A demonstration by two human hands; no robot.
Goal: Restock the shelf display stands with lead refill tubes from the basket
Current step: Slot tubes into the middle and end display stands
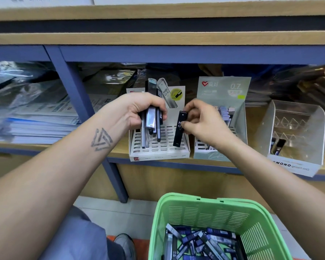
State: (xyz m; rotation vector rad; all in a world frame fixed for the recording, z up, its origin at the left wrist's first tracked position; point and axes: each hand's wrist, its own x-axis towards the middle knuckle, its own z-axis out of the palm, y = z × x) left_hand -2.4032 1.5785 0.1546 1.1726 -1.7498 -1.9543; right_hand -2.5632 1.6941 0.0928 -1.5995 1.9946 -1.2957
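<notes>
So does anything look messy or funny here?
A bit. The tubes in the green basket lie jumbled every which way. The white stand is mostly bare slots. The left hand grips an uneven bunch; the right hand pinches one black tube.

The left hand (139, 109) grips glossy plastic tubes (150, 117); beside them the right hand (201, 121) pinches a matt black tube (180, 128). Behind stands a matt cardboard stand (158, 147) on a smooth wood-grain shelf (204, 162); below, a ribbed green plastic basket (214, 212).
</notes>
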